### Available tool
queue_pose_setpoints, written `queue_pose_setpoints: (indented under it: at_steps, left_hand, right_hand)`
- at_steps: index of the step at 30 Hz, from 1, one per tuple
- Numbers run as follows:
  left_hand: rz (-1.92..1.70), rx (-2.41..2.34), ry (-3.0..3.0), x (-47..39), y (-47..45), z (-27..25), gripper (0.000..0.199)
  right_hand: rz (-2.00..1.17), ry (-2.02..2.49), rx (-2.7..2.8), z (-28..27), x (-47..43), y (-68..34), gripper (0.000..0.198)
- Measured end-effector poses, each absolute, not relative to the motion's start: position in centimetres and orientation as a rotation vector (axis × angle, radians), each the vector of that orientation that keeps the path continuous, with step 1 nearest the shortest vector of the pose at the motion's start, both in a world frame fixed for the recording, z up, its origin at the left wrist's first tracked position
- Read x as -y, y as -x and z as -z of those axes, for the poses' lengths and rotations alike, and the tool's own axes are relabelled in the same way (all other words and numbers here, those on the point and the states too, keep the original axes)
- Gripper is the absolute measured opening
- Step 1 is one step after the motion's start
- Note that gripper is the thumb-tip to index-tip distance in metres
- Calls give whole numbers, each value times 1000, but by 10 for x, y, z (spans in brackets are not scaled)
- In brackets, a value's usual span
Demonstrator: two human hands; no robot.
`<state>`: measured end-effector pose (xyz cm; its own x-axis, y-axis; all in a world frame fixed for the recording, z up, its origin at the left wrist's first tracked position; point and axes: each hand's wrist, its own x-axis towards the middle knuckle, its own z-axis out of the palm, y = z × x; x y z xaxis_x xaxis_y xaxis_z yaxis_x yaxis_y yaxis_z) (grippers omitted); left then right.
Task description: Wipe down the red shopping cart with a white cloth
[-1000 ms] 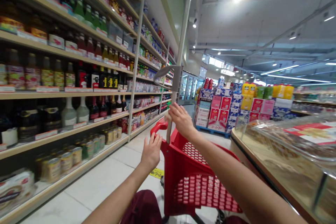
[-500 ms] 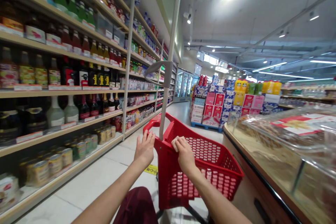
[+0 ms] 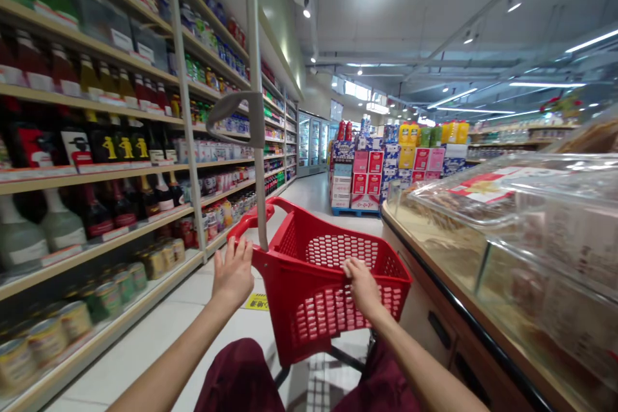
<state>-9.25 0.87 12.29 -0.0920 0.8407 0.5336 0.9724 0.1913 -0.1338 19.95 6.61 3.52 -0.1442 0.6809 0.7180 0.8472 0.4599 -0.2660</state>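
Note:
A small red shopping cart (image 3: 309, 290) stands in front of me, with an upright grey pole (image 3: 258, 187) and a grey loop grip (image 3: 236, 119) on it. My left hand (image 3: 234, 273) rests against the cart beside its red handle (image 3: 248, 222), fingers stretched out and slightly apart. On the near rim of the basket, my right hand (image 3: 364, 286) is closed with its fingertips pressed to the edge. A pale, folded cloth in that hand is mostly hidden by the fingers now.
Shelves (image 3: 96, 167) with bottles and cans run along the left. A glass-sided display case (image 3: 483, 238) with clear-lidded food stands close on the right. Stacked drink cartons (image 3: 367, 174) are ahead. A yellow floor sticker (image 3: 257, 301) lies on the tiles.
My right hand has slid forward along the basket's rim, away from the pole. My left hand stays by the handle. The view has turned right, so the cart appears further left.

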Motion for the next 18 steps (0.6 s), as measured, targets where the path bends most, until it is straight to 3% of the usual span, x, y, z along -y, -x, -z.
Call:
queue_pose_setpoints:
  at_steps: [5, 13, 18]
  left_hand:
    - [257, 1913, 1683, -10, 98, -120, 61]
    - [284, 1929, 1666, -10, 92, -122, 60]
    - [249, 1956, 1655, -7, 87, -127, 60]
  right_hand:
    - [317, 1075, 1996, -34, -69, -149, 45]
    - [313, 1443, 1726, -20, -72, -304, 39]
    - [299, 1376, 1789, -17, -71, -241, 47]
